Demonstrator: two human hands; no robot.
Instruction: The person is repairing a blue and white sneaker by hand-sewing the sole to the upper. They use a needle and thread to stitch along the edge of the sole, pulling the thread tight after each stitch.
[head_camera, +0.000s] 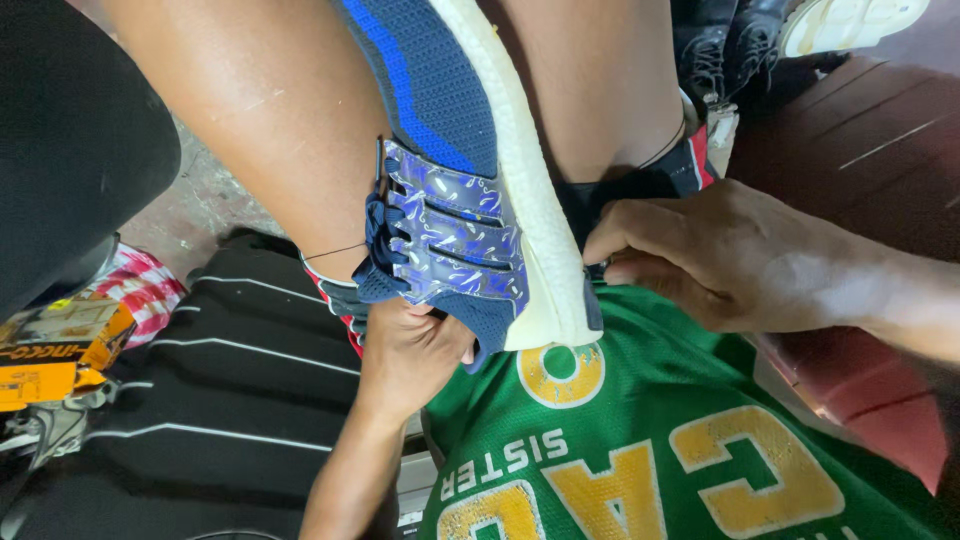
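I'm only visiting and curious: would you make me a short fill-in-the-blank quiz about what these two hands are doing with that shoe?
1. The sneaker, wedged between the person's knees, has a knitted upper coloured ____.
2. Its thick foam sole is coloured ____.
3. The left hand grips the sneaker at its ____ end.
4. The right hand pinches beside the sole, just above a mesh jersey coloured ____ with yellow lettering.

Missing words: blue; white; heel; green

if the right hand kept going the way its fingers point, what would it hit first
Probably the white sole of the blue sneaker: the right hand points left, its fingers already at the sole's edge.
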